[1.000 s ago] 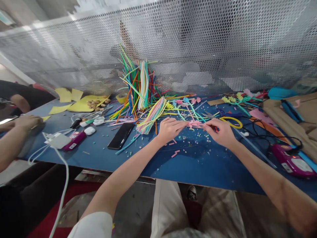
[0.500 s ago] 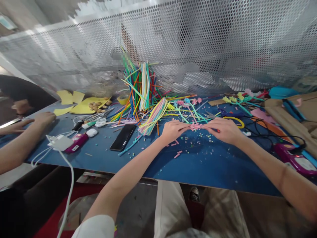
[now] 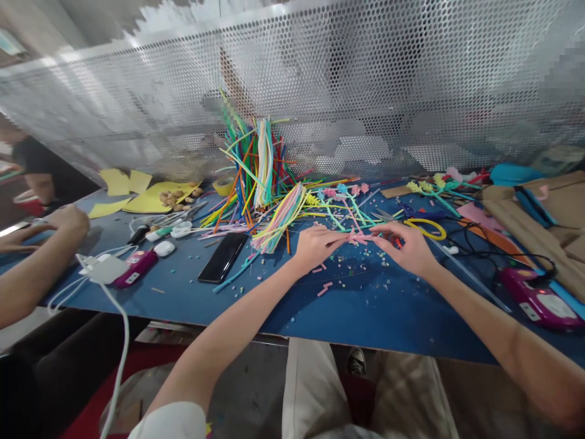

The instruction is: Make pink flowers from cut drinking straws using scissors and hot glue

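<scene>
My left hand [image 3: 316, 247] pinches the left end of a small pink fuzzy piece [image 3: 359, 237] above the blue table [image 3: 347, 320]. The fingertips of my right hand [image 3: 406, 245] close on the right end of the same piece. Small pink cut bits [image 3: 325, 288] and pale crumbs lie below and around both hands. Just behind them are turquoise stems with pink and blue fuzzy flowers [image 3: 342, 190]. A bundle of pastel pipe cleaners [image 3: 280, 221] rests to the left of my left hand. Scissors [image 3: 384, 215] lie partly hidden behind my right hand.
A black phone [image 3: 223, 257] and a purple power strip [image 3: 137, 267] with white cables lie left. Upright colored pipe cleaners [image 3: 262, 161] stand before a perforated metal screen [image 3: 365, 85]. Another person's hands [image 3: 68, 225] are far left. Another purple strip [image 3: 542, 297] sits right, near brown cardboard [image 3: 512, 213].
The view has shifted slightly. My right hand's fingers have changed their hold on the pink piece, and a pale strip now shows beside my right forearm. At far left, the other person's hand has moved.
</scene>
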Motion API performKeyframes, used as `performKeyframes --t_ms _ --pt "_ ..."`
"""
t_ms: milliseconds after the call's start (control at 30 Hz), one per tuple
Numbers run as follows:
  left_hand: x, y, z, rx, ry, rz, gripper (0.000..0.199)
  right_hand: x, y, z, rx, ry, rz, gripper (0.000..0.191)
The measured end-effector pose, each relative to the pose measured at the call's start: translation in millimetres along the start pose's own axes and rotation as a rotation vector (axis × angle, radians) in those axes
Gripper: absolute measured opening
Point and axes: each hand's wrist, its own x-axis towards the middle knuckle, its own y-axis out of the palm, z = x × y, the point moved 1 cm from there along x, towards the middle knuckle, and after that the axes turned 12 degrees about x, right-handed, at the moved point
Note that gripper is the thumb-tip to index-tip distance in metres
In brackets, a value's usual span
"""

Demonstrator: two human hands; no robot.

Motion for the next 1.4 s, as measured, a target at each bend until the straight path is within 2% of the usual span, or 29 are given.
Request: performKeyframes --t_ms 200,433,633,867,1133,1267,1400 --pt "-3.6 1.7 -1.2 -0.020 0.064 0.060 0.022 -5.5 5.0 4.6 0.002 -0.019 -0.065 0.016" --pt "0.4 -3.9 -5.6 0.002 0.077 0.034 0.021 -6.3 8.9 2.3 0.020 -0.026 -0.058 0.014" --pt "0.5 -5.0 -7.4 0.009 0.060 0.070 0.022 -9.1 13.7 7.1 0.044 -0.086 -0.123 0.013" --pt "-0.8 -5.6 -8.9 0.017 0.082 0.040 0.021 -12.1 16.7 5.6 -0.002 -0.122 -0.173 0.012" --pt "-1.2 -4.2 -8.8 0.017 0.057 0.064 0.021 -12.5 18.1 4.8 -0.049 -0.119 -0.145 0.013" --pt "0.0 -2.4 -6.1 0.060 0.031 0.040 0.020 -8.1 7.3 3.9 -0.116 -0.104 -0.162 0.016" --pt "1.2 -1.9 -1.6 0.102 0.000 0.014 0.020 1.3 -25.5 -23.1 -0.328 -0.034 -0.277 0.020"
